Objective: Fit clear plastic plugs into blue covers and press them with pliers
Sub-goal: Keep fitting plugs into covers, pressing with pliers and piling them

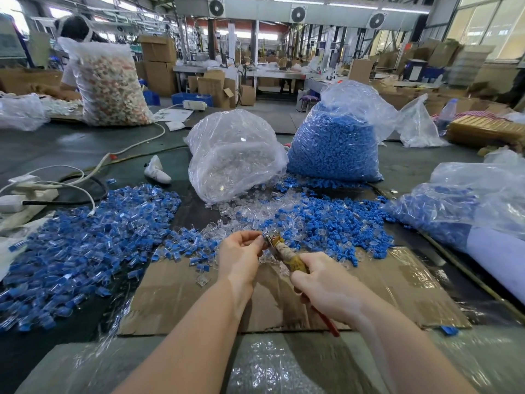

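Observation:
My right hand [326,288] grips the taped handles of the pliers [287,254], whose jaws point up and left. My left hand [241,251] pinches a small part at the jaws; the part itself is mostly hidden by my fingers. Loose blue covers [326,220] and clear plugs [250,211] lie mixed just beyond my hands. A broad pile of assembled blue-and-clear pieces [85,248] spreads on the left.
A flattened cardboard sheet [199,297] lies under my hands. Behind stand a clear bag of plugs [233,155] and a bag of blue covers [335,143]. Another bag of blue parts [460,200] lies right. Power strips and cables [34,191] sit left. A person sits far left.

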A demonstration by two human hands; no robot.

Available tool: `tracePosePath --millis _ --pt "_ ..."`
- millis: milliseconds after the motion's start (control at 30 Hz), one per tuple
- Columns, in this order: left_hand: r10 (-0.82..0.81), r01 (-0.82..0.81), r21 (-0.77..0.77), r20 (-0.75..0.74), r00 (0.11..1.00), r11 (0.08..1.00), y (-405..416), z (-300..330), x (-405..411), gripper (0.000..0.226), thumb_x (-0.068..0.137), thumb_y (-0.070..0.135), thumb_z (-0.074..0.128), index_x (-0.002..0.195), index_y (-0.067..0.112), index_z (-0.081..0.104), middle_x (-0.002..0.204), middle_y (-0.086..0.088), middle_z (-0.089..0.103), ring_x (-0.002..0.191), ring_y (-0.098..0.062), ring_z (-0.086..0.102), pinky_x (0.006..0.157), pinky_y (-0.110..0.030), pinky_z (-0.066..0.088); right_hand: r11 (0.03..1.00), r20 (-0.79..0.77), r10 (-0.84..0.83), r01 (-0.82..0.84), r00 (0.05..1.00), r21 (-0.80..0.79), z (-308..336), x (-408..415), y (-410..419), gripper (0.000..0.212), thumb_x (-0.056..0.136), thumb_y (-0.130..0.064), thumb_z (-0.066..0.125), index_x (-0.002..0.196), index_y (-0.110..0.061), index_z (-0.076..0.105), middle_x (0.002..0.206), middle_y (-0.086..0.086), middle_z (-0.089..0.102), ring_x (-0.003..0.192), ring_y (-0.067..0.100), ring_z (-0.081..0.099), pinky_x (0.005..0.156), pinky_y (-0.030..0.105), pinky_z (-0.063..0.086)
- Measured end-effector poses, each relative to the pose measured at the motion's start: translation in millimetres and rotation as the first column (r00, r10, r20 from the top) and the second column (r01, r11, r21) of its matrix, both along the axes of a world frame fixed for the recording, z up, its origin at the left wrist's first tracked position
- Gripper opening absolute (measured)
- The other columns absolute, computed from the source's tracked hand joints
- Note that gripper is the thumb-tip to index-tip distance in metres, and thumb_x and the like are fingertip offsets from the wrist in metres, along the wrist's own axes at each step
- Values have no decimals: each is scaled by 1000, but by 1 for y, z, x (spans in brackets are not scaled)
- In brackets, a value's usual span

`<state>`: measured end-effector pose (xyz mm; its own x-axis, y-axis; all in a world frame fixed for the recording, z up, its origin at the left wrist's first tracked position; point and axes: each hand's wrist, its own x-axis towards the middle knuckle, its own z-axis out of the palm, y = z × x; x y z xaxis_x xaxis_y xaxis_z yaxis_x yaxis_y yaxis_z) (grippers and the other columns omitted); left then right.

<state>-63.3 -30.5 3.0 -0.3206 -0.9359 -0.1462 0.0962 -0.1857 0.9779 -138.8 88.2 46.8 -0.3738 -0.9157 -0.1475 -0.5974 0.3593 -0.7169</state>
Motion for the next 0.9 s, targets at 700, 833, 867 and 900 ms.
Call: tracePosePath --millis 700,833,867,900 --pt "438 12 -617 571 694 787 -54 -17 73 23 91 8 54 110 5 67 117 -10 56 105 -22 46 87 -27 35 872 -392 -473 484 789 -77 -39 -58 17 50 87 -32 57 134 -20 43 111 7 49 112 26 43 93 38 37" --pt "462 43 -699 516 721 714 -36 -15 58 23 89 8 57 110 13 66 112 -1 55 105 -16 39 85 -18 27 835 -497 -491 549 716 -36 -46 -67 22 49 89 -37 54 133 -19 41 123 11 49 118 29 42 98 40 35" --pt "441 59 -714 494 749 698 -30 -14 52 22 89 8 58 108 14 67 106 2 54 101 -11 37 80 -13 25 829 -516 -490 558 703 -27 -48 -68 23 52 90 -38 53 136 -19 39 127 12 47 121 30 40 100 40 34" --pt "406 85 -722 478 779 687 -23 -14 46 21 88 7 58 106 15 67 102 5 54 98 -8 36 76 -10 27 826 -530 -489 563 693 -25 -50 -69 24 54 90 -40 52 138 -19 37 131 13 46 123 30 39 101 40 34"
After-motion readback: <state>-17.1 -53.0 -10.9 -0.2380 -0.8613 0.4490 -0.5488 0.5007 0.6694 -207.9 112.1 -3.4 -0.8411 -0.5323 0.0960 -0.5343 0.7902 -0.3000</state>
